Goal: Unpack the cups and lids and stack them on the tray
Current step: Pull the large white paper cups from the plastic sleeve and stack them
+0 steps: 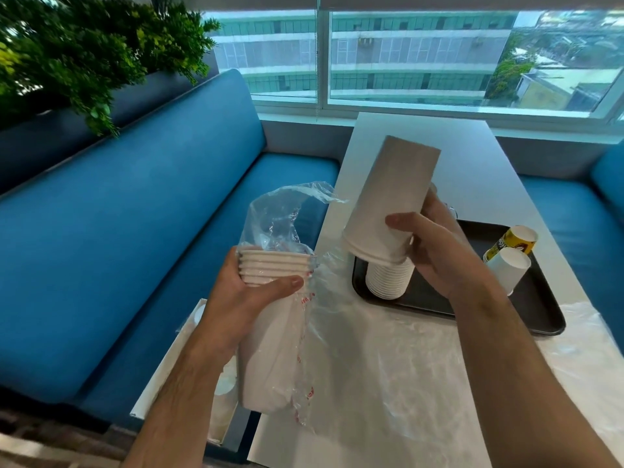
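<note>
A small upturned stack of cups (388, 204) is gripped by the right hand (435, 251) above the tray's stack (388, 280), probably to be nested onto it next; the bagged cups (270, 319) are clasped by the left hand (243, 295), fingers curled.

Blue padded bench (141, 211) along left of white table (439, 157). Green foliage (84, 45) above bench back, upper left. Window (405, 59) behind table, buildings outside. Second blue seat (574, 224) at right, partly visible.

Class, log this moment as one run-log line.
left hand: grips bagged cups | right hand: holds inverted cup stack above tray stack | tray: partly filled
</note>
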